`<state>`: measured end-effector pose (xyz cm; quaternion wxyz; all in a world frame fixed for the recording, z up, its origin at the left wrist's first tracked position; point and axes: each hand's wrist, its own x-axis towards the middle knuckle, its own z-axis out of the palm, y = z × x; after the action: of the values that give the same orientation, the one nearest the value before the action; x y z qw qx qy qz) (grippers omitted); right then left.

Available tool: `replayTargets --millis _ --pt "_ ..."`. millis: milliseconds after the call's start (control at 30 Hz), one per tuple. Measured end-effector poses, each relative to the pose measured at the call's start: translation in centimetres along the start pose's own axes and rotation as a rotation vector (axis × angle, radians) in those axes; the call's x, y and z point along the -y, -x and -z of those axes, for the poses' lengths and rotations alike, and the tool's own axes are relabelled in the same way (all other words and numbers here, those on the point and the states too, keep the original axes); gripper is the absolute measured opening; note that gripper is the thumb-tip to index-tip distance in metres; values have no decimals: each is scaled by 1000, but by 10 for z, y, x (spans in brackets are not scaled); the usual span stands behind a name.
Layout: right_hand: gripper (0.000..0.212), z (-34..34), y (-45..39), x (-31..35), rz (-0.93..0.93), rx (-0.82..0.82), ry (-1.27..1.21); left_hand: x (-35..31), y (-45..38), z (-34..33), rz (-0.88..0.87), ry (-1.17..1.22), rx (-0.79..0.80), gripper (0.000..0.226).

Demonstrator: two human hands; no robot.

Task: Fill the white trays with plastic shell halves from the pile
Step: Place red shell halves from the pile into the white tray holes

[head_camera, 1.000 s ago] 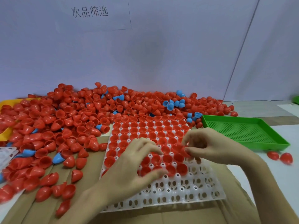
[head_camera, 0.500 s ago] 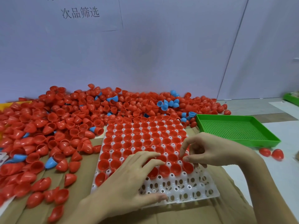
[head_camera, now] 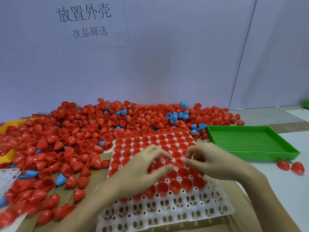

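A white tray [head_camera: 167, 208] lies on cardboard in front of me. Red shell halves [head_camera: 167, 138] fill its far rows, open side up, and its near rows are bare holes. The pile of red shells [head_camera: 75, 131], with a few blue ones [head_camera: 177, 114], spreads behind and left of the tray. My left hand [head_camera: 142, 171] hovers over the tray's middle with fingers spread and relaxed, thumb and forefinger arched above seated shells. My right hand [head_camera: 212, 163] is over the tray's right part, fingers curled, thumb and forefinger tips almost meeting. Nothing shows between them.
An empty green perforated tray [head_camera: 250, 141] stands to the right, with two loose red shells [head_camera: 291, 166] in front of it. A yellow tray [head_camera: 6, 156] lies under the pile at far left. Part of another white tray [head_camera: 6, 178] shows at the left edge. A wall is behind.
The view has tilted up. My right hand no longer shows a red shell at its fingertips. Both hands have moved from the tray's last filled row towards its middle.
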<state>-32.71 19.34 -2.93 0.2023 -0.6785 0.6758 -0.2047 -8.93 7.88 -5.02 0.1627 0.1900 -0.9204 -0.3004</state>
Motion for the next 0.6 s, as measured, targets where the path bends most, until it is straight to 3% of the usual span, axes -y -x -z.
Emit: replayTargets --millis 133,267,367,467,600 --pt "23 -5 -4 2 24 -49 20 30 -68 28 55 -143 -158 27" --pt "22 -7 -5 4 45 -80 43 67 -126 43 248 -399 -29 52" --pt "22 -9 -6 4 61 -86 49 83 -146 42 225 -535 -30 58" --pt "22 -9 -6 3 60 -99 47 89 -155 33 157 -584 -21 48" --pt "23 -10 -7 2 53 -114 48 90 -157 21 156 -461 -214 23"
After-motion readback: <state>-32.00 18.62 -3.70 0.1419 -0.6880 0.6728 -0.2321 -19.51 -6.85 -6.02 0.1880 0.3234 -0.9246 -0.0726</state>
